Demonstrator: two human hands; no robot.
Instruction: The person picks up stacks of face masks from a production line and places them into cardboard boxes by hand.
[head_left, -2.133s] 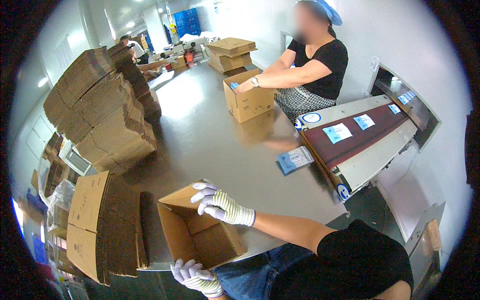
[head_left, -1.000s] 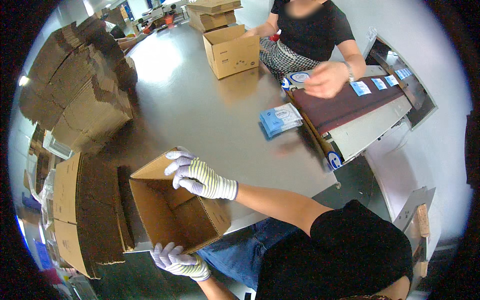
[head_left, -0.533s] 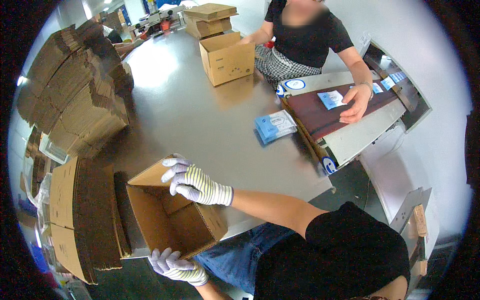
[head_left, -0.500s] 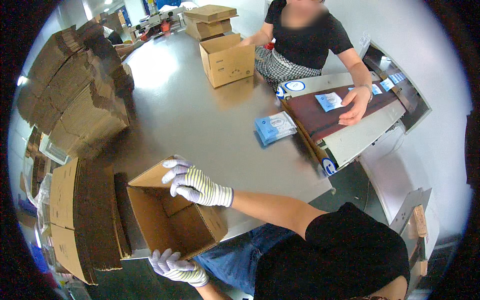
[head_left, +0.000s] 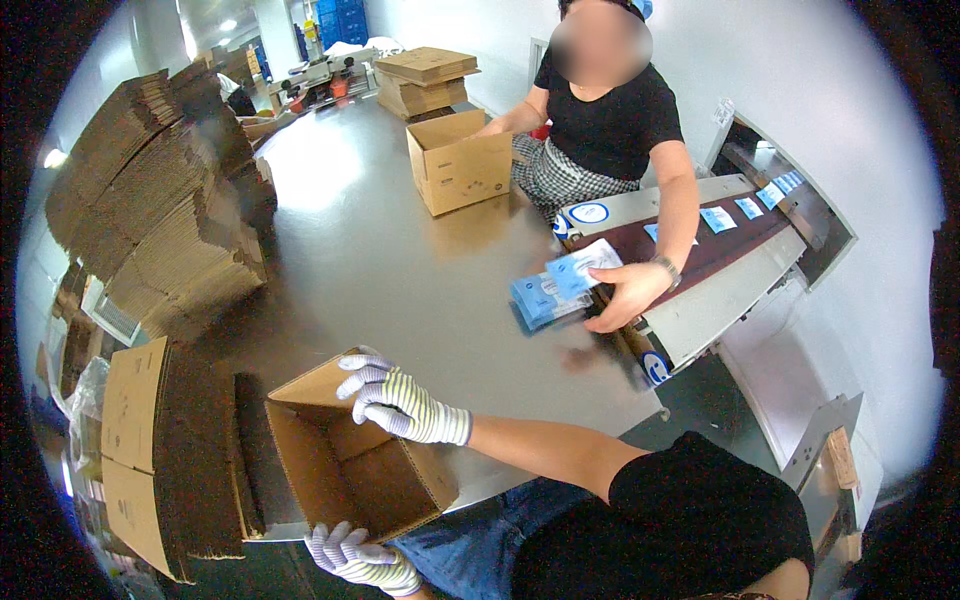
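Note:
An open brown cardboard box (head_left: 350, 470) lies tilted at the near edge of the grey table (head_left: 400, 270), its opening turned toward me. My right hand (head_left: 395, 400), in a striped white glove, rests on the box's upper flap with the fingers curled over the edge. My left hand (head_left: 360, 560), gloved the same way, holds the box's lower edge from underneath, below the table edge. Nothing shows inside the box.
Flat folded cartons (head_left: 160, 450) stand at my left, with a tall pile of them (head_left: 150, 220) behind. Across the table a co-worker's hand (head_left: 625, 295) holds a blue packet (head_left: 585, 270) over a small stack (head_left: 540, 300). A conveyor (head_left: 720, 250) carries packets at right. Another open box (head_left: 460, 165) stands far off.
The co-worker's hand has come off the conveyor with a packet and now sits over the blue stack. My two hands keep their hold on the box, which has barely shifted.

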